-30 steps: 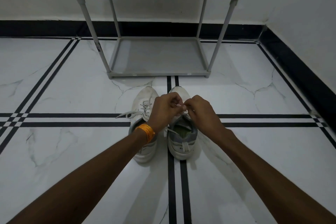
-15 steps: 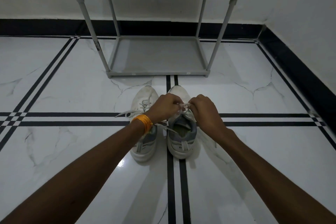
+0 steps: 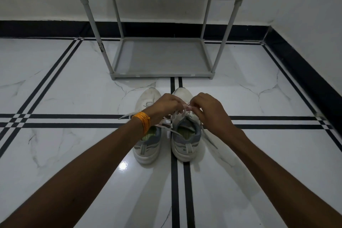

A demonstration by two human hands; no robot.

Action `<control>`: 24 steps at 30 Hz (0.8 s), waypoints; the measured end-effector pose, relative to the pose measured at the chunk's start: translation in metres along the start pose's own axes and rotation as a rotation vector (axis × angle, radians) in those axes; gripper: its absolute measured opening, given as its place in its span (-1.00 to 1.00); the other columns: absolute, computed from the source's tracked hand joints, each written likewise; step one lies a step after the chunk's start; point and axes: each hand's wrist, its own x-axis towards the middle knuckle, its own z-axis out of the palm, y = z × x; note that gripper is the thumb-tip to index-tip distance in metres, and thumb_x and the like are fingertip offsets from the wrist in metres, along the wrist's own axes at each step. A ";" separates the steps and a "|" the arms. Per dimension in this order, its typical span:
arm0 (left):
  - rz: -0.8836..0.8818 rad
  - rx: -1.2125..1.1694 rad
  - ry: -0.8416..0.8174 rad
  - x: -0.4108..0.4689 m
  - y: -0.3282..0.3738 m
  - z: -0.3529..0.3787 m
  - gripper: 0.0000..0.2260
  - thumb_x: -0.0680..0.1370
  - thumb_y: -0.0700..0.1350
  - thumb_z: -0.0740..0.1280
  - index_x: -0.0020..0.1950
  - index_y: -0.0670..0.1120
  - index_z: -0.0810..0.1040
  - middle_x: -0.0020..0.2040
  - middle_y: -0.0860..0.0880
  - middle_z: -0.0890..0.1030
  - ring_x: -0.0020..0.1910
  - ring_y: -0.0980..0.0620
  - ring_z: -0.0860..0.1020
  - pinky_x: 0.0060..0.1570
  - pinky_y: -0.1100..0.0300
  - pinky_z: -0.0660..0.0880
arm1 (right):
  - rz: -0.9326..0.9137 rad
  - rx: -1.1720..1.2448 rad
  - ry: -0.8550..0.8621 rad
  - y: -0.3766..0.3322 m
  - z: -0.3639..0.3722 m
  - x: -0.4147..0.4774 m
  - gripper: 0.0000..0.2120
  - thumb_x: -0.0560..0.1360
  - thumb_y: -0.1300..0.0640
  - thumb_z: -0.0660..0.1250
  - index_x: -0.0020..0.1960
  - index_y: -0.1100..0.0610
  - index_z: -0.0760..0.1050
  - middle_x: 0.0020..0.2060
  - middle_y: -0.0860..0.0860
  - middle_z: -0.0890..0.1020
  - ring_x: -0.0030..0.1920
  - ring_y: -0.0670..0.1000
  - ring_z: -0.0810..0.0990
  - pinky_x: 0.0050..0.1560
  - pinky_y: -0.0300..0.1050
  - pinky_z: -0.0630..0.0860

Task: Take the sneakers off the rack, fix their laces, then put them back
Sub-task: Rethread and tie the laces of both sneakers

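Two white and grey sneakers stand side by side on the floor, toes toward the rack. Over the right sneaker (image 3: 186,146) both hands pinch its white laces (image 3: 182,112) above the tongue. My left hand (image 3: 165,106), with an orange band at the wrist, crosses over the left sneaker (image 3: 146,151) and hides its middle. My right hand (image 3: 208,111) holds the other lace strand. Loose lace ends trail down both sides of the right sneaker. The left sneaker's laces (image 3: 127,115) lie loose to its left.
A grey shoe rack (image 3: 161,75) stands just beyond the sneakers, its lower and upper shelves bare. The floor is white marble with black stripes. A black-skirted wall (image 3: 303,72) runs along the right and the back.
Both hands have shifted slightly away from me along the right sneaker while working its laces. The sneakers have stayed in place.
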 end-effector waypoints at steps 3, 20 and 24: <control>0.017 -0.100 0.049 -0.001 0.001 -0.001 -0.89 0.50 -0.29 0.36 -0.14 -0.21 0.70 -0.16 -0.17 0.68 -0.18 -0.02 0.59 -0.06 0.14 0.57 | 0.087 0.094 0.022 0.001 0.003 0.000 -0.89 0.58 0.13 0.27 -0.03 0.17 0.50 -0.12 0.05 0.56 -0.13 0.02 0.48 -0.12 -0.21 0.36; 0.225 0.930 0.319 0.004 -0.040 -0.003 -0.85 0.40 -0.21 0.40 -0.08 -0.19 0.69 -0.15 -0.20 0.69 -0.13 -0.16 0.61 -0.08 0.07 0.55 | 0.288 -0.236 -0.141 0.048 0.020 -0.041 -0.87 0.56 0.24 0.17 -0.09 0.27 0.45 -0.17 0.19 0.57 -0.20 0.17 0.53 -0.21 -0.10 0.27; 0.174 0.819 0.379 0.004 -0.042 -0.002 -0.85 0.41 -0.20 0.41 -0.08 -0.17 0.73 -0.18 -0.18 0.72 -0.17 -0.13 0.64 -0.09 0.12 0.59 | 0.247 -0.334 -0.117 0.052 0.028 -0.051 -0.97 0.44 0.36 0.28 -0.17 0.28 0.46 -0.28 0.21 0.57 -0.34 0.13 0.46 -0.28 -0.10 0.27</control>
